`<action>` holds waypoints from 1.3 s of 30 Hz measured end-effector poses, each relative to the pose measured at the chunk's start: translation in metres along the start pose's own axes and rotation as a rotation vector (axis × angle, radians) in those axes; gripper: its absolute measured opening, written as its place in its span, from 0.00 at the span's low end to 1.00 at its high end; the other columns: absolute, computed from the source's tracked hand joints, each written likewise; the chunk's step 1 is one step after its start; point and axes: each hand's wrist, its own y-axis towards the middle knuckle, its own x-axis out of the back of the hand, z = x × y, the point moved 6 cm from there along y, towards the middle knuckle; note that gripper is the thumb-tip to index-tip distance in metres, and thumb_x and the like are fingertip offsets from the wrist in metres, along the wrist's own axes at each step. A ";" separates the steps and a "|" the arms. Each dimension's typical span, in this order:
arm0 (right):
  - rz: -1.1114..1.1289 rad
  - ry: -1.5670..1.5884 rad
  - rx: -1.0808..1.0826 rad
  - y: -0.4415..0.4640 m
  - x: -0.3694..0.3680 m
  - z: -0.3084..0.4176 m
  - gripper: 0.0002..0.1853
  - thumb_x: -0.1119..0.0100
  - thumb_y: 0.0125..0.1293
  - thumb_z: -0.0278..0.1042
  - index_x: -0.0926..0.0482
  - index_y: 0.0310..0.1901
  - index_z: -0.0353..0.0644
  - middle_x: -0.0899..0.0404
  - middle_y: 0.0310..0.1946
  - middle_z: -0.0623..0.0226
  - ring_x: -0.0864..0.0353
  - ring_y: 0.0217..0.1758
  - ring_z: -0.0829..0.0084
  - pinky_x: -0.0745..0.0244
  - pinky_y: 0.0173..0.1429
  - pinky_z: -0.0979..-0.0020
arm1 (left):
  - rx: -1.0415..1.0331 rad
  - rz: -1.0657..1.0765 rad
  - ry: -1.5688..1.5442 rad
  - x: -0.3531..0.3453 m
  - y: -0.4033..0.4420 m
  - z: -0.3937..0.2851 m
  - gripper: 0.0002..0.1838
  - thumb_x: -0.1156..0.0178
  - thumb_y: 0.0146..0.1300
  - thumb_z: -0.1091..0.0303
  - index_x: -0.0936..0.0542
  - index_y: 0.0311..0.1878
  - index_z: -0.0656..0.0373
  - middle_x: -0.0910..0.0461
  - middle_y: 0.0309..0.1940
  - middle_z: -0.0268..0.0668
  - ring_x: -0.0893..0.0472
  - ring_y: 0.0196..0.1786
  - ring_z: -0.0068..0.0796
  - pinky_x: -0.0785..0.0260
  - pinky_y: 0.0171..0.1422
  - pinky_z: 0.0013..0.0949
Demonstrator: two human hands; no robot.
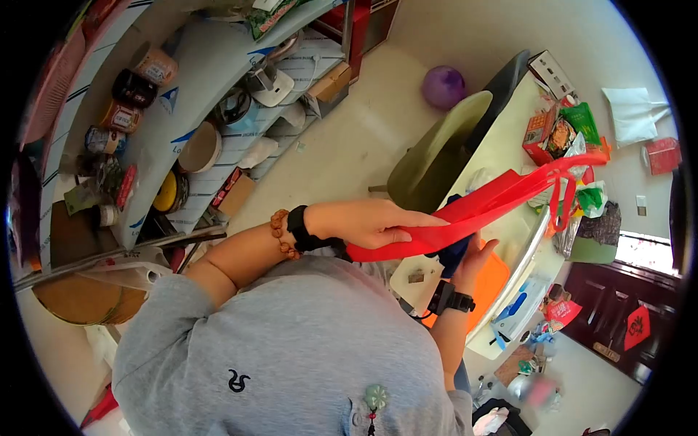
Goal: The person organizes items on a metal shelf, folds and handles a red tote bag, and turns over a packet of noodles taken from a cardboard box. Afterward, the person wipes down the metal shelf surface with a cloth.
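Two hands (378, 222), the left gripping one red bag (502, 202)

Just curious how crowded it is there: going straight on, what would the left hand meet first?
The left hand would likely first push along the bright red plastic bag it touches; depth beyond that is unclear.

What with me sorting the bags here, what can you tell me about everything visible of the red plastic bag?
The red plastic bag looks thin and creased, with loop-like handles at its far end. Bunched lengthwise, it stretches out over the table, gripped by the left hand. Something dark blue shows beneath; whether the right hand touches it is unclear.
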 end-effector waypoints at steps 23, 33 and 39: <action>0.520 -1.623 0.690 -0.008 -0.198 -0.080 0.13 0.31 0.51 0.27 0.20 0.39 0.37 0.21 0.34 0.62 0.21 0.38 0.62 0.28 0.41 0.67 | 0.023 -0.773 -0.164 0.054 -0.009 0.045 0.32 0.45 0.67 0.71 0.44 0.72 0.59 0.36 0.66 0.39 0.35 0.65 0.29 0.43 0.70 0.33; 0.277 -1.522 1.144 0.015 -0.247 -0.052 0.25 0.39 0.57 0.24 0.27 0.59 0.38 0.27 0.47 0.51 0.29 0.49 0.50 0.32 0.57 0.59 | -0.065 -0.658 -0.228 0.056 -0.040 0.031 0.30 0.49 0.68 0.78 0.44 0.72 0.64 0.36 0.67 0.40 0.35 0.67 0.28 0.44 0.72 0.33; -0.028 -1.297 0.748 0.073 -0.154 -0.054 0.19 0.47 0.61 0.22 0.26 0.56 0.34 0.23 0.50 0.50 0.24 0.53 0.54 0.31 0.60 0.64 | -0.114 -0.673 -0.476 0.065 -0.062 0.024 0.30 0.45 0.67 0.76 0.42 0.71 0.65 0.34 0.66 0.39 0.34 0.67 0.25 0.42 0.71 0.32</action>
